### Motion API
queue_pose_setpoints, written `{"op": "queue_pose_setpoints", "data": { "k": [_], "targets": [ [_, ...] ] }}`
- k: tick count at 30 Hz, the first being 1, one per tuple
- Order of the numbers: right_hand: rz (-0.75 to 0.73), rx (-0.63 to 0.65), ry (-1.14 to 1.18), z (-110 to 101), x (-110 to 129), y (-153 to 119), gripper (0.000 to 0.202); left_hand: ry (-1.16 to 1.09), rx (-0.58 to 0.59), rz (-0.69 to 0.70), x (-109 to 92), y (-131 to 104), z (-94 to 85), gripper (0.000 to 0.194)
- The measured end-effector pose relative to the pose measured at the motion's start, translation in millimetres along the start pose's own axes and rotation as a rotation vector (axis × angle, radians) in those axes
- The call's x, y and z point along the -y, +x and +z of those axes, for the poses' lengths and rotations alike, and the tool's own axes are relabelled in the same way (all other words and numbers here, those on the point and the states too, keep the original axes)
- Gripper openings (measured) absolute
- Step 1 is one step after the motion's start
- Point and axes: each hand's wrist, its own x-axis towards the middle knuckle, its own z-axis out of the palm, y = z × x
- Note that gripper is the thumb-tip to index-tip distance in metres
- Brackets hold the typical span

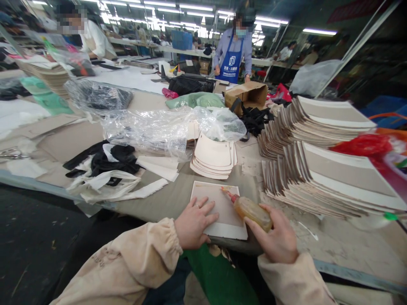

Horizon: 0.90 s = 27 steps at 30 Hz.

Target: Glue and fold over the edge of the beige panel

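A squeeze bottle of amber glue is gripped by my right hand, tilted so its red nozzle points left and touches or nearly touches a panel. That flat beige panel with white borders lies at the table's near edge. My left hand rests flat on the panel's left side, fingers spread and a ring on one of them. Just beyond the panel sits a small stack of curved cream pieces. A thin wet-looking streak runs along the panel's far edge.
Tall piles of bordered panels stand to the right. Clear plastic bags, black and white fabric scraps and an open paper bag lie on the table. Scissors are at far left. A person in a blue apron stands opposite.
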Motion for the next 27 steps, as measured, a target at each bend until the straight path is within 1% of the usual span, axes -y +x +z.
{"op": "queue_pose_setpoints", "data": {
  "k": [3,5,8,11,16,18,20,24,27],
  "targets": [
    [0.025,-0.034,-0.09,-4,-9,1,0.051,0.011,-0.017,-0.011,1,1,4.5,0.073],
    [0.028,-0.033,-0.136,-5,-13,2,0.05,0.014,-0.02,-0.016,1,1,6.5,0.074],
    [0.011,-0.011,-0.148,-1,-11,3,0.049,0.016,-0.019,-0.018,1,2,8.2,0.072],
    [-0.023,0.015,-0.089,8,1,5,0.049,0.018,-0.014,-0.017,1,2,8.4,0.073],
    [-0.058,0.106,0.038,26,31,7,0.042,0.015,-0.017,-0.019,0,2,6.6,0.08],
    [-0.058,0.113,0.049,30,39,7,0.041,0.012,-0.017,-0.023,-1,3,6.6,0.083],
    [-0.056,0.107,0.039,29,42,8,0.04,0.01,-0.016,-0.026,-1,3,7.7,0.084],
    [-0.063,0.107,-0.033,18,32,7,0.042,0.015,-0.012,-0.025,1,2,11.4,0.078],
    [-0.04,0.048,-0.123,5,17,5,0.044,0.016,-0.022,-0.023,2,1,12.8,0.074]
  ]
}}
